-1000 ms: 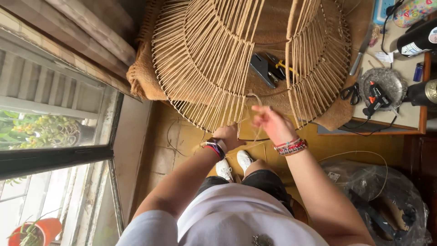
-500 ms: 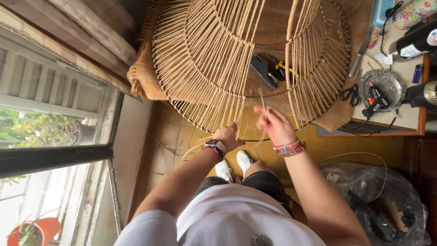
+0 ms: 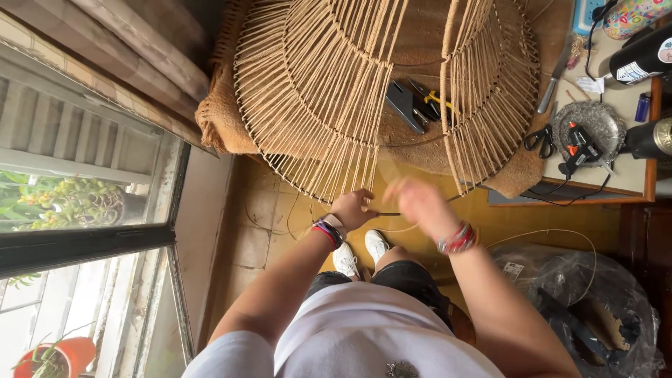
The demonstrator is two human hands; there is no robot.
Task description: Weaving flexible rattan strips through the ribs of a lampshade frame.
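Note:
A large round wire frame (image 3: 336, 91) wrapped in tan cord lies on a burlap-covered table, its rim overhanging the near edge. My left hand (image 3: 353, 208) pinches the dark bare rim of the frame where the wrapped cord ends. My right hand (image 3: 413, 199), blurred by motion, is just to the right of it and holds the loose tan cord (image 3: 546, 234), which trails off to the right over the yellow floor. Both wrists wear bracelets.
Pliers and a stapler (image 3: 413, 105) lie on the burlap inside the frame. Scissors (image 3: 539, 140), a glue gun (image 3: 581, 143) on a metal tray and dark bottles sit on the wooden table at right. A plastic-wrapped bundle (image 3: 581, 308) lies on the floor; a window is at left.
My right hand has moved down and left along the rim, toward the left hand, pulling the cord; it is now blurred. The left hand has stayed on the rim.

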